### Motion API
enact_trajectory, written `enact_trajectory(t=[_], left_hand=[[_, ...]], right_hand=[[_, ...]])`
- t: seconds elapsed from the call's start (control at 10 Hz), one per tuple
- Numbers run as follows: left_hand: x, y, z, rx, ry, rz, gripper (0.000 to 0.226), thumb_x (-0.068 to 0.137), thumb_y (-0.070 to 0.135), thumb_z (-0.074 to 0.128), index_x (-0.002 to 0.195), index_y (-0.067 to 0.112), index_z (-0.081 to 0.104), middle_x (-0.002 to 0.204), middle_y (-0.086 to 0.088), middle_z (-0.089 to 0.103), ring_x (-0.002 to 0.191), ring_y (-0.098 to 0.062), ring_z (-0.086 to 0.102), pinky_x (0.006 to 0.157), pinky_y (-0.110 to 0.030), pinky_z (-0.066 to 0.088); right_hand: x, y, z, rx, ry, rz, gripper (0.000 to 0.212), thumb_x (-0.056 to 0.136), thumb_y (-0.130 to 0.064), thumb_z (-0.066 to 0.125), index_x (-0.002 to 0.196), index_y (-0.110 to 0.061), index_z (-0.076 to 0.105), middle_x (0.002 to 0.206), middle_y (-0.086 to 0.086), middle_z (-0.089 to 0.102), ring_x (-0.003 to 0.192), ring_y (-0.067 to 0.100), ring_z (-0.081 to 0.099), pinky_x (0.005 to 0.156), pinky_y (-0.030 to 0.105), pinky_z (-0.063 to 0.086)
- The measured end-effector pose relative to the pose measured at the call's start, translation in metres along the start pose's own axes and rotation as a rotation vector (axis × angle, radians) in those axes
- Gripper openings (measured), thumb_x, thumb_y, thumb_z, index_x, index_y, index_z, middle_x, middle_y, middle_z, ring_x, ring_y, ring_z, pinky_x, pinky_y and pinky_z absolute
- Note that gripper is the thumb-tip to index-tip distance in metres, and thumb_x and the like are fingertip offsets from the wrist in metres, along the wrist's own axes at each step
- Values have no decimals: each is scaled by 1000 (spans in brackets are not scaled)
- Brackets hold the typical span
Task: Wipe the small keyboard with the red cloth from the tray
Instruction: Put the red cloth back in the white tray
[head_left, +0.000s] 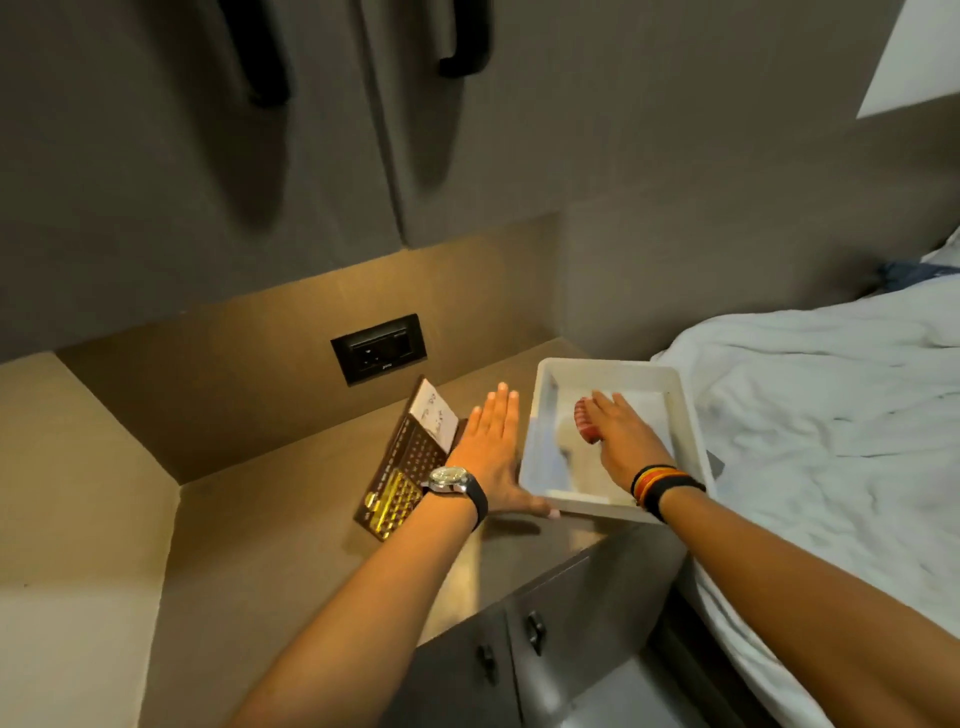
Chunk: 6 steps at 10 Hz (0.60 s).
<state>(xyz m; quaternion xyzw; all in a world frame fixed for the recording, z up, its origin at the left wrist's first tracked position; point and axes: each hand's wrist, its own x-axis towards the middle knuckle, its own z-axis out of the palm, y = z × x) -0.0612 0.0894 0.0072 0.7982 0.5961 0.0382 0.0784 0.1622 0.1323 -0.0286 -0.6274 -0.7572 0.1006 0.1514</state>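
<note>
A white tray (691, 415) sits on the counter's right end. Inside it lies a folded red cloth (584, 423). My right hand (623, 436) reaches into the tray and lies over the cloth with its fingers extended; most of the cloth is hidden beneath it, and a grip cannot be made out. The small dark keyboard (402, 478), with a white paper note (435, 418) on its far end, lies left of the tray. My left hand (493, 452) is flat and open between keyboard and tray, its thumb touching the tray's near left corner.
A black wall socket (378, 347) sits behind the keyboard. Cabinet doors with black handles (270, 57) hang overhead. A bed with pale rumpled sheets (831, 415) borders the tray on the right. Lower cabinet doors (519, 644) are under the counter edge.
</note>
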Motion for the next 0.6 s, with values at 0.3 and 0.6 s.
enact_trajectory(t=[0.3, 0.6], left_hand=[[30, 60, 55, 54, -98, -71, 157, 49, 106, 46, 156, 18, -29, 163, -3, -38, 150, -23, -35, 124, -41, -18], [-17, 92, -16, 127, 137, -94, 119, 78, 96, 27, 161, 19, -11, 169, 0, -20, 157, -19, -18, 130, -48, 2]], right_hand=[[22, 55, 27, -161, -541, -202, 91, 97, -58, 33, 160, -19, -19, 167, 2, -29, 153, 28, -26, 121, 59, -7], [-39, 46, -35, 325, -211, -239, 58, 107, -41, 38, 159, -19, 29, 170, 3, 21, 157, 25, 13, 126, 52, 10]])
